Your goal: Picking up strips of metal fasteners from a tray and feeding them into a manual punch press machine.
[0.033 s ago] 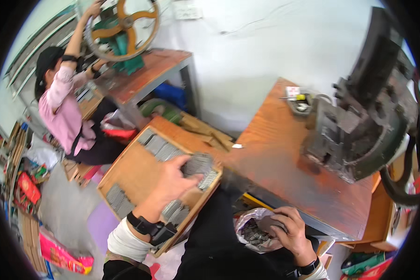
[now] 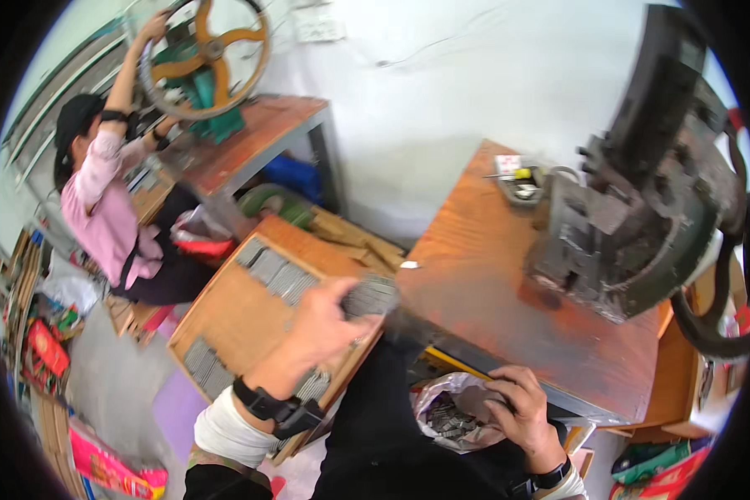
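My left hand (image 2: pixel 325 321), fingers closed, grips a stack of thin grey metal plates (image 2: pixel 370 297) at the right rim of a shallow wooden tray (image 2: pixel 250 321). Rows of similar grey plates (image 2: pixel 277 273) lie along the tray's far side, with more at its near left corner (image 2: pixel 208 367) and near right side. My right hand (image 2: pixel 521 408) is closed around a flat, dark brownish piece (image 2: pixel 477 403), whose kind I cannot make out. It is over the mouth of a plastic-lined bag (image 2: pixel 425 400) holding loose dark metal pieces (image 2: pixel 450 419).
A heavy dark machine (image 2: pixel 633 225) stands on the orange-brown bench (image 2: pixel 467 250) to the right, beside a small tray of tools (image 2: pixel 523 190). At the far left, a seated person in pink (image 2: pixel 104 208) turns a large handwheel (image 2: pixel 212 50) on another bench.
My left hand has moved the stack of plates slightly right, towards the tray's rim. My right hand stays at the bag. The whole view has shifted a little.
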Available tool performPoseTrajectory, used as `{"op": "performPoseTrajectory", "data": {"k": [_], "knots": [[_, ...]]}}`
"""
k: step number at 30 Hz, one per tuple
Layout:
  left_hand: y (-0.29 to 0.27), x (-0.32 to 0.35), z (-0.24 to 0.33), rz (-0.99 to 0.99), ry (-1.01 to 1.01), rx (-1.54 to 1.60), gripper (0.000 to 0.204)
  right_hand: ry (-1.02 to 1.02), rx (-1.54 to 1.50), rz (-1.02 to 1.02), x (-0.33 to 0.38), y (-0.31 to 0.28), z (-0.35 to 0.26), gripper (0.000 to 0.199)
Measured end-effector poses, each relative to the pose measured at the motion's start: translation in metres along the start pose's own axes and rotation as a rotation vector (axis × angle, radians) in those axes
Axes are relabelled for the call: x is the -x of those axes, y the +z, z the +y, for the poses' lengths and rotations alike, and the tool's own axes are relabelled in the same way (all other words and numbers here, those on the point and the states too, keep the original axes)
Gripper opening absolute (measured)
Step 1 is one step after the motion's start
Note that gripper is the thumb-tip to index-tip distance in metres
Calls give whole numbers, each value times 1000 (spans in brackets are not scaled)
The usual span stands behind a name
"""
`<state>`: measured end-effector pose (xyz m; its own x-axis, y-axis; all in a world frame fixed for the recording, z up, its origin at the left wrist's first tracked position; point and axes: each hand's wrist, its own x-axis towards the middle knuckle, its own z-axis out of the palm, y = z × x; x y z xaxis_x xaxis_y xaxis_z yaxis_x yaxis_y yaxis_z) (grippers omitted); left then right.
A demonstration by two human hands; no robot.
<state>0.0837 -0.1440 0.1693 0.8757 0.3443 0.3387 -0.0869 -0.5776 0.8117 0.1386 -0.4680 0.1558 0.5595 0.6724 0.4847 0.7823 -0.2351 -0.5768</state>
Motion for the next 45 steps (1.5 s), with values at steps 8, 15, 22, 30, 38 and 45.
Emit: {"op": "performPoseTrajectory", "data": {"k": [8,15,22,30,38,45], "knots": [[146,-53,68,-551,415,-260,43,70,157,142,-23,-42,32,53],[166,-41,50,-472,508,-51,64,228,24,-88,-42,-38,70,82],[165,-44,57,-485,439,-66,72,420,566,-175,-42,-23,58,99],[161,-43,44,-468,461,-39,70,294,146,-51,-48,-29,68,70],[156,-48,43,-408,494,-23,53,314,102,-40,-51,-29,69,58],[155,-45,46,-439,432,-156,54,326,111,1,-49,-28,73,70]]}}
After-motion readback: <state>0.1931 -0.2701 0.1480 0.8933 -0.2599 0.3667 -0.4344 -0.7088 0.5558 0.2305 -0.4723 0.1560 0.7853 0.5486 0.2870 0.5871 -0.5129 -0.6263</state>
